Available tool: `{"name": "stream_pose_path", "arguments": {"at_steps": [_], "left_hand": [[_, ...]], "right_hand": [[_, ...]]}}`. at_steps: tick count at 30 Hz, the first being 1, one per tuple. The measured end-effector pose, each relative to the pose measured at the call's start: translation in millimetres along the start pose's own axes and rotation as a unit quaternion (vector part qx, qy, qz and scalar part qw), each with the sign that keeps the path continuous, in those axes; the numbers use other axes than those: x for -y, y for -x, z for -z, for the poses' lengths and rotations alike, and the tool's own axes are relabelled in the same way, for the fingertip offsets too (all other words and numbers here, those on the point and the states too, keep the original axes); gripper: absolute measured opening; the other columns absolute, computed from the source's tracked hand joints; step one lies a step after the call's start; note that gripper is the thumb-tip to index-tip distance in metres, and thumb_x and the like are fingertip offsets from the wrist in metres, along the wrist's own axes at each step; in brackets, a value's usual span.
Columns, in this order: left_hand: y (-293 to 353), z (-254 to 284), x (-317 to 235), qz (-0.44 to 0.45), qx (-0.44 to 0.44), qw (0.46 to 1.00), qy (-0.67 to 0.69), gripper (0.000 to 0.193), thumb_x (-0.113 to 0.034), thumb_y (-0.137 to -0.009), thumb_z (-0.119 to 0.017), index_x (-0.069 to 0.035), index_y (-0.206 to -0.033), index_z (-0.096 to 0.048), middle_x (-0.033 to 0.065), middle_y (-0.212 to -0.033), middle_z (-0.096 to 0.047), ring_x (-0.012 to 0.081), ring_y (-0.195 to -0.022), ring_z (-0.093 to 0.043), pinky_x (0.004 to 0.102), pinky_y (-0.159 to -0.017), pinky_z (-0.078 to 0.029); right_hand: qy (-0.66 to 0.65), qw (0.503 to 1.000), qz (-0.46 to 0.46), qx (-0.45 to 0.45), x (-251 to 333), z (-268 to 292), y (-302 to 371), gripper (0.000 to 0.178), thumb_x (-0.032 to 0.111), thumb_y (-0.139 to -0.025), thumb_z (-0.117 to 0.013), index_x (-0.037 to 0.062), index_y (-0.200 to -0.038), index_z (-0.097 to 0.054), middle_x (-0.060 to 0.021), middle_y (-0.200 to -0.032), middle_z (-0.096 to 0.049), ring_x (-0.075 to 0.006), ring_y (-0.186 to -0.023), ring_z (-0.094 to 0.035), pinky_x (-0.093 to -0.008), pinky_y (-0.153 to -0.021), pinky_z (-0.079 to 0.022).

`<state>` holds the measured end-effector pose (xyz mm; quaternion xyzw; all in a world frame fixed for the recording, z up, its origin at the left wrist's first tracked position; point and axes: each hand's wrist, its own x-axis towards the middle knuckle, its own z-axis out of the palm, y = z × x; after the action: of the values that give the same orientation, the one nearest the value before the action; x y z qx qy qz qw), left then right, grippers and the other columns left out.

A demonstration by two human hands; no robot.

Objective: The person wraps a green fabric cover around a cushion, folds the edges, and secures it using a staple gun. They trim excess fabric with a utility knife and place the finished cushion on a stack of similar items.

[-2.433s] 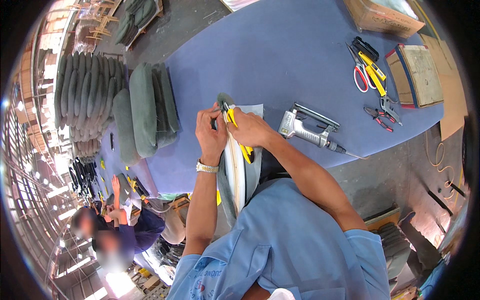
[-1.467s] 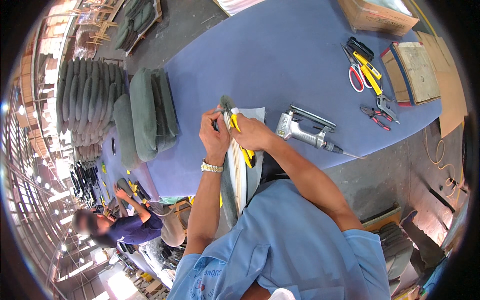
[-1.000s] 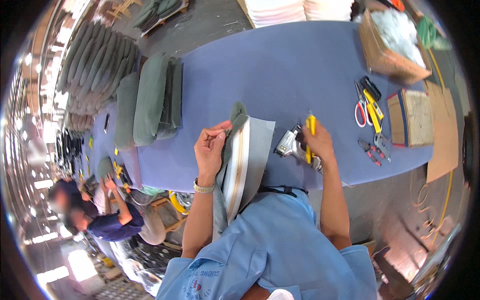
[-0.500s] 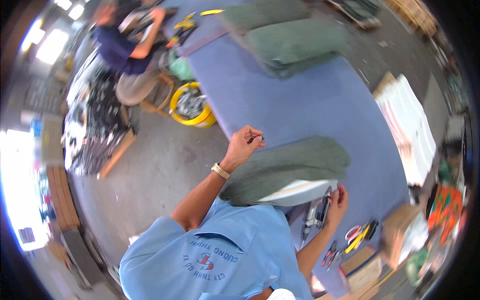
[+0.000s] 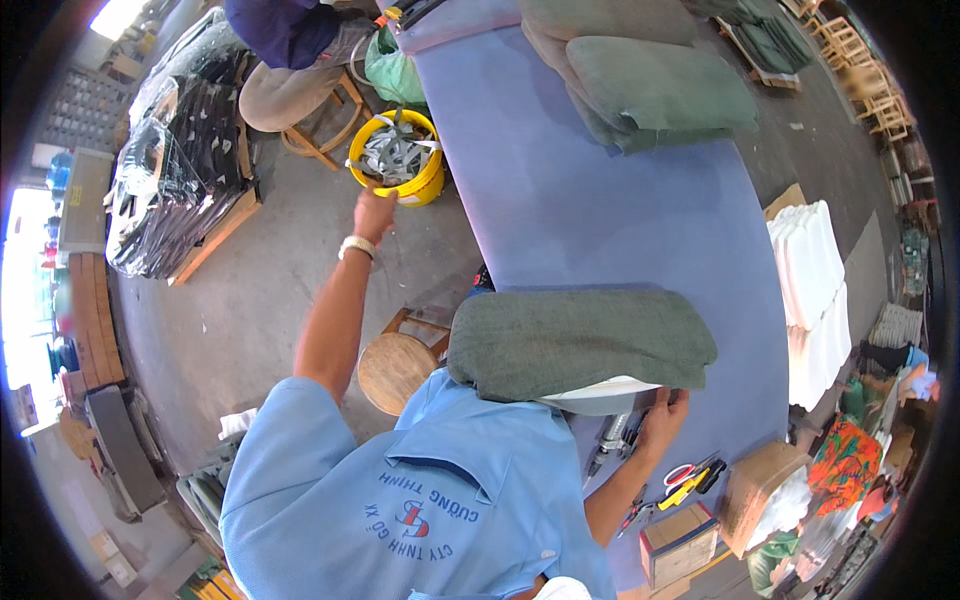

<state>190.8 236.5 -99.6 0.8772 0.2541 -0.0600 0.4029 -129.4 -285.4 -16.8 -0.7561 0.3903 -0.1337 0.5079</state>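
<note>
Long blue-covered table [image 5: 620,220] | oblong grey-green fabric cushion [image 5: 575,340], overhanging edge | stacked green fabric cushions [image 5: 660,90], far end | silver metal staple gun [image 5: 613,434] | red-and-white-handled scissors [image 5: 678,474] | yellow-handled tool [image 5: 682,491] | blue-edged brown box [image 5: 682,548] | open brown cardboard box [image 5: 748,493]

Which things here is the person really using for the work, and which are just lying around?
Seems part of the job:
green cushion, right hand at its edge
yellow bucket, left hand close by it
probably the silver staple gun

Seem just lying about:
round wooden stool
cardboard box
plastic-wrapped pile
</note>
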Motion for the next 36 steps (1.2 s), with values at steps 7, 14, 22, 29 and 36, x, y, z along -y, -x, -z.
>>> {"name": "stream_pose_path", "arguments": {"at_steps": [7,14,22,29,36], "left_hand": [[185,-61,-23,0.076,0.374,0.9,0.211,0.06,-0.047,-0.106,-0.057,-0.005,-0.149,-0.054,0.0123,-0.14,-0.064,0.0217,-0.131,-0.058,0.037,-0.108,-0.049],[189,-63,-21,0.192,0.448,0.837,0.249,0.053,-0.038,-0.105,-0.058,-0.002,-0.145,-0.058,0.0146,-0.142,-0.062,0.0244,-0.127,-0.062,0.0385,-0.108,-0.049],[182,-70,-13,0.204,0.452,0.826,0.268,0.051,-0.034,-0.104,-0.055,-0.003,-0.143,-0.061,0.0131,-0.143,-0.063,0.0244,-0.126,-0.063,0.0374,-0.108,-0.05],[203,-50,-48,0.161,0.461,0.821,0.296,0.046,-0.032,-0.104,-0.055,-0.006,-0.141,-0.063,0.0104,-0.134,-0.067,0.0215,-0.12,-0.065,0.0363,-0.102,-0.052],[197,-29,-95,0.105,0.486,0.799,0.339,0.045,-0.031,-0.107,-0.047,-0.003,-0.14,-0.06,0.011,-0.121,-0.071,0.0217,-0.097,-0.072,0.0296,-0.08,-0.061]], "right_hand": [[0.038,0.999,-0.003,-0.026,-1,-27,10,0.042,0.01,-0.097,-0.058,-0.0053,-0.135,-0.058,-0.0163,-0.112,-0.067,-0.0229,-0.095,-0.062,-0.0362,-0.08,-0.049],[-0.184,0.971,-0.023,-0.15,19,-25,-4,0.058,0.011,-0.1,-0.065,0.0014,-0.152,-0.041,-0.0185,-0.127,-0.065,-0.0291,-0.121,-0.061,-0.0429,-0.106,-0.046],[-0.301,0.947,-0.056,-0.1,18,-1,-40,0.057,0.037,-0.11,-0.052,0.0091,-0.158,-0.039,-0.015,-0.141,-0.057,-0.023,-0.131,-0.051,-0.0409,-0.113,-0.039],[-0.274,0.961,0.013,0.013,13,0,-92,0.05,0.045,-0.112,-0.044,0.009,-0.14,-0.062,-0.0113,-0.14,-0.061,-0.0238,-0.128,-0.054,-0.0395,-0.113,-0.039],[-0.153,0.987,-0.047,-0.024,48,16,-97,0.032,0.026,-0.107,-0.059,0.0057,-0.129,-0.071,-0.0076,-0.127,-0.069,-0.0192,-0.115,-0.061,-0.0327,-0.102,-0.046]]}}
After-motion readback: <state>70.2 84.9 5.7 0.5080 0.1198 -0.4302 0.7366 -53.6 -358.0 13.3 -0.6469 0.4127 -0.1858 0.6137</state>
